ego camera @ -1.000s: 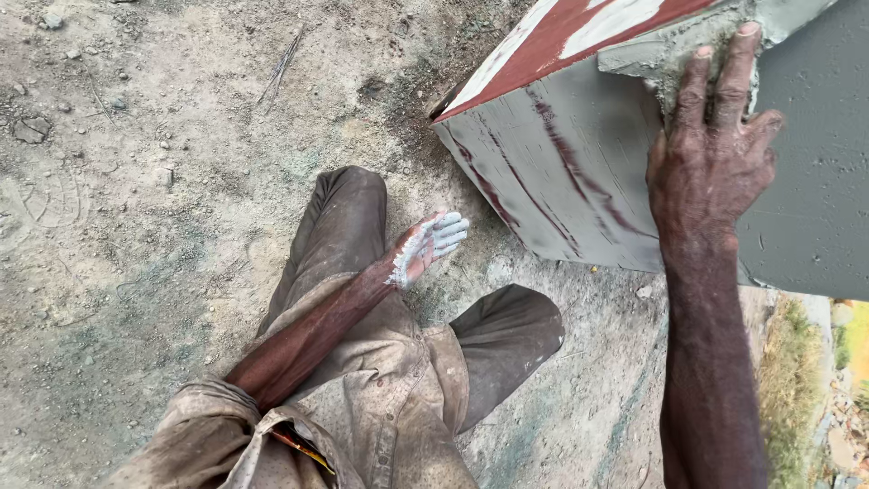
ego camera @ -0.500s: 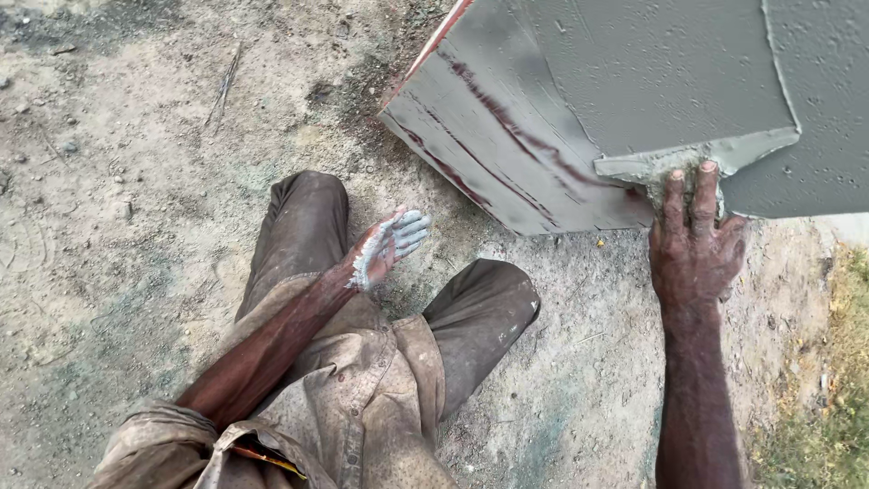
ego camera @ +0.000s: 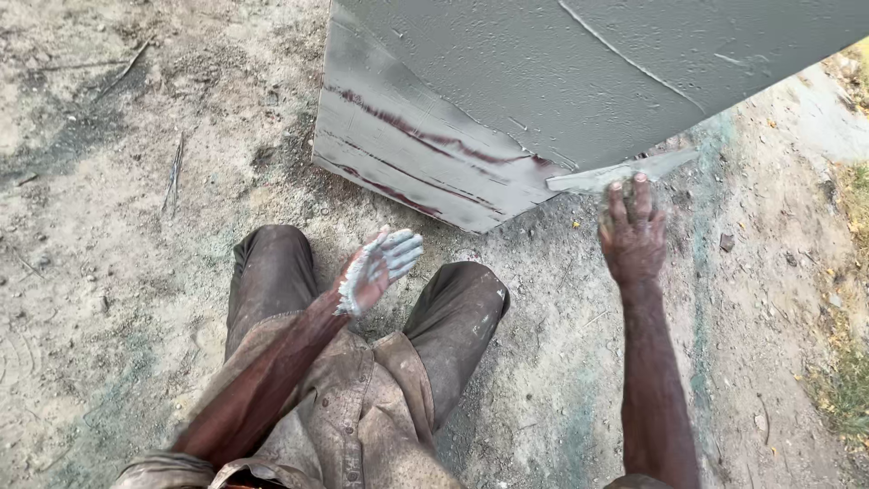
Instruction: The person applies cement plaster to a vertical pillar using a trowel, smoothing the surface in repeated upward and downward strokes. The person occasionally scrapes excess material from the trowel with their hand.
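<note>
A grey plastered block (ego camera: pixel 561 81) with red streaks on its left face stands on the dirt ahead. My right hand (ego camera: pixel 632 231) reaches to its lower corner and presses a flat grey trowel blade (ego camera: pixel 625 170) against the wet plaster with the fingers. My left hand (ego camera: pixel 378 267) hovers open between my knees, its palm and fingers coated with pale grey paste, holding nothing. My legs in dirty brown trousers (ego camera: pixel 272 281) show below.
Bare sandy ground (ego camera: pixel 118 181) with small twigs and pebbles lies all around. A greenish stain (ego camera: pixel 701 299) runs down the dirt at the right. Sparse grass (ego camera: pixel 846 389) grows at the right edge.
My right hand has slid down the block's face to its bottom corner with the trowel. The view has tilted so the block fills more of the top. My left hand stays open.
</note>
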`<state>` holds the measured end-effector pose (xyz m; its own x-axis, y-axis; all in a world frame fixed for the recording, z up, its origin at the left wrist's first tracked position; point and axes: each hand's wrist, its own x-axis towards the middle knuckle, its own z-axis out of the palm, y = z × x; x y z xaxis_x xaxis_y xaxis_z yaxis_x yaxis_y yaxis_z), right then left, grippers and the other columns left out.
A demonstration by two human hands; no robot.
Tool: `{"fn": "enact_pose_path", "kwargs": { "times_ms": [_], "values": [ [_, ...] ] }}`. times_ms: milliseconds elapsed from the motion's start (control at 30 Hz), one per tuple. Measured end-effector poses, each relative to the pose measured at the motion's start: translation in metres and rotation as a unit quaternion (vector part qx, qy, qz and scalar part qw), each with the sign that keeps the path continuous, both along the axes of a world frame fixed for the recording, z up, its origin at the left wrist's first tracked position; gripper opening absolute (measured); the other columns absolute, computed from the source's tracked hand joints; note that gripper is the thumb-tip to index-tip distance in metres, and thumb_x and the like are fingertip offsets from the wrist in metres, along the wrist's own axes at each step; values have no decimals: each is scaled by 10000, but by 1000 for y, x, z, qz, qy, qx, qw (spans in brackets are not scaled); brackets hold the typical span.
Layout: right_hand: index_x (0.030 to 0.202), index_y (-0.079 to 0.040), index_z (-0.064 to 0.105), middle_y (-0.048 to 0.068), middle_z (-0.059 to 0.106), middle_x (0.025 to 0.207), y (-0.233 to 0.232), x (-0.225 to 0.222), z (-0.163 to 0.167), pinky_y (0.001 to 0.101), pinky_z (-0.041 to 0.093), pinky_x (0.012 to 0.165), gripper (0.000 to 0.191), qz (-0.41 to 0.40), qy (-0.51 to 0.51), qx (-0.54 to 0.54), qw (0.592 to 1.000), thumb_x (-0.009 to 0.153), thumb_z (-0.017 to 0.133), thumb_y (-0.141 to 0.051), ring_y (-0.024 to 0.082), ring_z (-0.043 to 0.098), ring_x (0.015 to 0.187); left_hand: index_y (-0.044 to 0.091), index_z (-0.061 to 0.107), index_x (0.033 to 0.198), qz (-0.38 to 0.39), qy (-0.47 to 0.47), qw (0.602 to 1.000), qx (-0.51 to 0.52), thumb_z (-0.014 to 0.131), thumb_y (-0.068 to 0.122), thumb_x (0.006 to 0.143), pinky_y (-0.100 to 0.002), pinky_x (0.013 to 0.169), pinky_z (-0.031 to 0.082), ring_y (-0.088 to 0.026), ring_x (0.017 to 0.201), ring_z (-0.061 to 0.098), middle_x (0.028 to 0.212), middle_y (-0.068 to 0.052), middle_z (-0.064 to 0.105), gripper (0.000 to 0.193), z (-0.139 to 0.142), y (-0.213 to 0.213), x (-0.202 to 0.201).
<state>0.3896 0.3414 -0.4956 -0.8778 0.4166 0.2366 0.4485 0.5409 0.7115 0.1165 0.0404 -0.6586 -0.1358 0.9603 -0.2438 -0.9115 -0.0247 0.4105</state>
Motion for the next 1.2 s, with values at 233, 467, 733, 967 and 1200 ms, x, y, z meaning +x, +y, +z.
{"fn": "enact_pose_path", "kwargs": {
  "times_ms": [233,467,733,967,1200],
  "values": [
    [1627,-89,193,177,178,1690,-125,-35,-19,546,396,1143,982,27,387,-452,803,766,663,-139,388,238,1533,8,242,1559,53,142,987,48,543,677,880,-439,1163,404,-313,1395,475,1546,-193,448,999,98,92,25],
    [1584,-174,353,177,260,1697,-241,-125,-66,527,432,1157,880,95,417,-565,706,776,699,-136,355,342,1521,-68,292,1553,44,-224,962,149,558,831,831,-472,1029,535,-353,1347,513,1606,-242,375,1184,126,82,-13],
    [1593,-95,388,213,397,1628,-258,-163,-80,565,403,1194,823,138,314,-625,701,802,609,-152,400,413,1491,-96,261,1552,231,-259,875,338,467,691,973,-508,1257,259,-417,1504,321,1624,-299,294,998,118,-9,-81],
    [1537,-102,383,249,593,1119,-222,-178,-53,441,581,724,785,59,541,-819,184,817,685,-190,360,580,938,-51,289,1559,270,-160,918,242,501,655,959,-468,1270,302,-386,1544,313,1654,-257,303,951,104,-17,-125],
    [1403,-65,484,134,618,1062,-249,-168,-83,332,559,620,657,173,499,-837,-142,802,685,-240,265,579,915,-138,209,1536,41,-507,794,333,550,665,931,-554,1204,259,-506,1505,198,1623,-362,195,1062,84,-27,-100]
  ]
}}
